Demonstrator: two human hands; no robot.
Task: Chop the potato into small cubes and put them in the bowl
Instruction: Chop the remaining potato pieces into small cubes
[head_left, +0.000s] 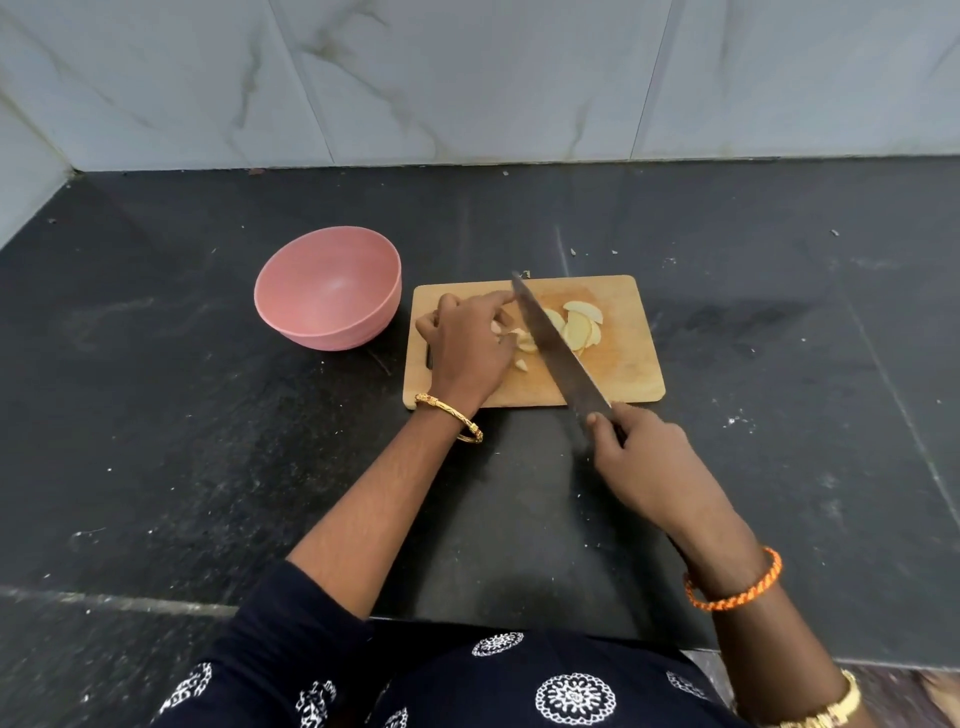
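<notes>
Pale potato slices (581, 328) lie fanned on a wooden cutting board (628, 364) in the middle of the counter. My left hand (467, 343) rests on the board's left part, fingers curled over small potato pieces (521, 364). My right hand (644, 457) grips the handle of a long knife (556, 343) just off the board's near edge. Its blade runs diagonally up and left across the potato, right beside my left fingers. A pink bowl (332, 291) stands left of the board with nothing in it.
The dark stone counter (208, 415) runs to a marble-tiled wall (467, 78) at the back. Small scraps dot the counter behind the board. A tile seam crosses the near left.
</notes>
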